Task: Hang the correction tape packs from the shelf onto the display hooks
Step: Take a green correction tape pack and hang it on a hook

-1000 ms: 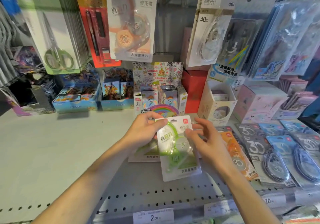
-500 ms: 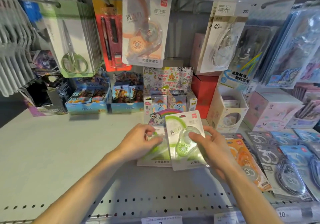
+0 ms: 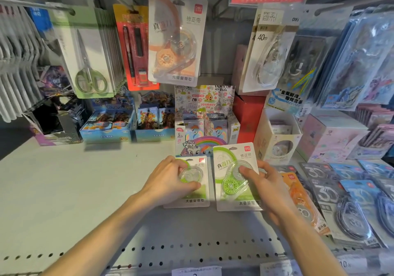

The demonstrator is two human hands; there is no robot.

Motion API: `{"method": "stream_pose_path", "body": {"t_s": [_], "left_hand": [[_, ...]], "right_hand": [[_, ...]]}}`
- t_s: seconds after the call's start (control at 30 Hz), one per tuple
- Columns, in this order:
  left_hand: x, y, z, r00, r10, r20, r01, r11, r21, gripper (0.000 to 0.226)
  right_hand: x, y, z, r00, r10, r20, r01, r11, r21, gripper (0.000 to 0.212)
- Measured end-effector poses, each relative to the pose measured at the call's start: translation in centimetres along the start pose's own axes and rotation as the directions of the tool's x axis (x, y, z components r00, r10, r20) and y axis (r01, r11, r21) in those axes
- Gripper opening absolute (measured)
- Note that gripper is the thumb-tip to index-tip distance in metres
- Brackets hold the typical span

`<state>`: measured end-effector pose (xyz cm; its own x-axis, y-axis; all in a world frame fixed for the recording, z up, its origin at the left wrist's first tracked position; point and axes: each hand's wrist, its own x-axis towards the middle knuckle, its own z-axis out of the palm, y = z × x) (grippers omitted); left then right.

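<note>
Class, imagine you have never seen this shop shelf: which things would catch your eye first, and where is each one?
First, the two green correction tape packs at centre: the left hand grips the left green pack on the shelf, while the right hand holds the right green pack. Above them an orange correction tape pack hangs on a hook, with packaged scissors hanging to its left.
</note>
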<state>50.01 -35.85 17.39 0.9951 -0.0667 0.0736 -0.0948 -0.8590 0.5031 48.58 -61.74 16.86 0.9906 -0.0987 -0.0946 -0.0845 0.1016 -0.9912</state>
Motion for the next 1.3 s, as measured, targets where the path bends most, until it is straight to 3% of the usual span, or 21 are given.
{"method": "stream_pose_path", "body": {"t_s": [0.2,0.5,0.67,0.77,0.9,1.07,1.2,1.3], "left_hand": [[-2.2,0.7,-3.0,0.989,0.084,-0.119,-0.102,0.981,-0.162,0.077],[-3.6,3.7,-4.2,0.958,0.187,-0.217,-0.225,0.96,-0.165,0.071],[-4.3,3.4,-5.2,0.94,0.182,-0.289,-0.262,0.928,-0.265,0.082],[-4.2,3.3,-6.1,0.954,0.057,-0.295,-0.203,0.845,-0.494,0.083],[-3.9,3.8,-7.0,0.991,0.052,-0.12,-0.129,0.574,-0.808,0.061],[-4.1,3.9,-9.3,0.982,0.05,-0.18,-0.184,0.435,-0.882,0.055],[-4.3,3.7,-11.7,0.958,0.012,-0.287,-0.266,0.416,-0.87,0.06],[-4.7,3.5,-13.9,0.929,0.01,-0.37,-0.337,0.439,-0.833,0.061]], "right_hand": [[-0.2,-0.2,1.3,1.0,-0.003,0.002,0.003,1.0,0.028,0.031],[-2.2,-2.4,6.1,0.96,0.009,0.28,-0.047,0.99,0.132,0.04],[-2.3,-3.6,6.7,0.968,-0.026,0.251,-0.033,0.973,0.23,0.042],[-2.5,-4.6,6.5,0.958,-0.092,0.27,0.017,0.963,0.27,0.042],[-2.6,-6.1,6.7,0.924,-0.213,0.316,0.117,0.948,0.297,0.052],[-2.1,-8.1,6.9,0.888,-0.314,0.337,0.214,0.929,0.302,0.05],[-1.2,-9.8,6.4,0.881,-0.375,0.288,0.292,0.911,0.291,0.042],[-0.9,-11.0,6.1,0.872,-0.414,0.261,0.342,0.896,0.282,0.054]]}}
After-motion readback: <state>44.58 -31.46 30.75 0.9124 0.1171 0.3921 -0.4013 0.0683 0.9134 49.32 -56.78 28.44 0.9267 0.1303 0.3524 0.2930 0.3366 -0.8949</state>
